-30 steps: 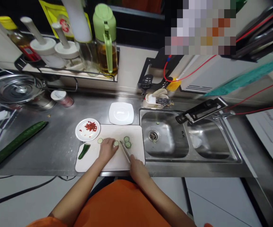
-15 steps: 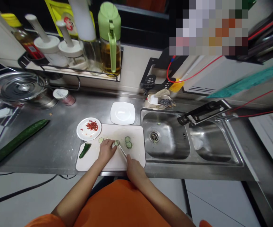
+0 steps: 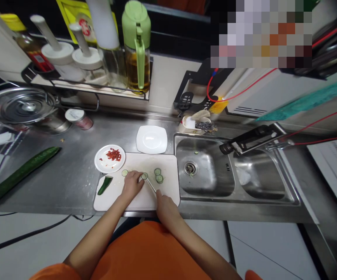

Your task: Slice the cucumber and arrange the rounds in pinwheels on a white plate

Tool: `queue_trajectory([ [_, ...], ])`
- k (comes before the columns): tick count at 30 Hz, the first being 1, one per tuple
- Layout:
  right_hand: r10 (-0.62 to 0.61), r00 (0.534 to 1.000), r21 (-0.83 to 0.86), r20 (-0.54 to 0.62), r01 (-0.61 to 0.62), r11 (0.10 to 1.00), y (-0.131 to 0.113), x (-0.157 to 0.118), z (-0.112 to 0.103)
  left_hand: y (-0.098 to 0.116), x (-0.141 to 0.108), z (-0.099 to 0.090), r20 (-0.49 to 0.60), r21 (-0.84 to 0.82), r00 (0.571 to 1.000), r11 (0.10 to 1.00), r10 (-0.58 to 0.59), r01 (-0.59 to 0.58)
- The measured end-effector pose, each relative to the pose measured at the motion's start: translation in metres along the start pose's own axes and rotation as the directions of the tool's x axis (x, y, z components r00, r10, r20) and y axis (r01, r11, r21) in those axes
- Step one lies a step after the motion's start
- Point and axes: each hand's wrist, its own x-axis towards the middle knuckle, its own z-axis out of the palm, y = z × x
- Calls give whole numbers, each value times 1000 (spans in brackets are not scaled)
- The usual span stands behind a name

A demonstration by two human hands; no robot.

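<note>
My right hand (image 3: 168, 208) is wrapped round the handle of a knife (image 3: 151, 185), whose narrow blade points up and left over the white cutting board (image 3: 110, 200). The tip of the blade meets a round cucumber slice (image 3: 144, 176). Against that slice's left side press the bent fingers of my left hand (image 3: 132, 183); how much cucumber is under them is hidden. Several loose slices (image 3: 159, 178) lie to the right, and a single one (image 3: 124, 172) lies to the left. A dark green cucumber end piece (image 3: 104, 185) rests at the board's left side.
A round plate with chopped red pieces (image 3: 104, 165) overlaps the board's upper left corner. Behind the board stands a white square plate (image 3: 151, 136). A whole cucumber (image 3: 22, 175) lies at far left. To the right is a double steel sink (image 3: 212, 182). Bottles fill a rack (image 3: 98, 91).
Almost nothing differs. Both hands, the knife and the cucumber slices keep their places, and the view has shifted very slightly.
</note>
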Motion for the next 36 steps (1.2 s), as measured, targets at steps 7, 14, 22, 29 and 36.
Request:
queue_trajectory([
  [7, 5, 1000, 15, 26, -6, 1000, -1, 0, -6, -3, 3, 3, -5, -46, 1000, 999, -16, 16],
  [14, 3, 999, 14, 35, -3, 1000, -1, 2, -7, -2, 3, 3, -23, -43, 999, 998, -35, 34],
  [22, 7, 999, 30, 36, -8, 1000, -1, 3, -5, -2, 2, 3, -31, -44, 999, 998, -42, 41],
  [29, -30, 999, 34, 10, 30, 999, 3, 9, 9, -2, 2, 5, -39, -35, 999, 999, -37, 36],
  [36, -32, 999, 25, 21, 31, 999, 13, 0, 16, 6, 8, -2, -2, -39, 995, 994, -99, 99],
])
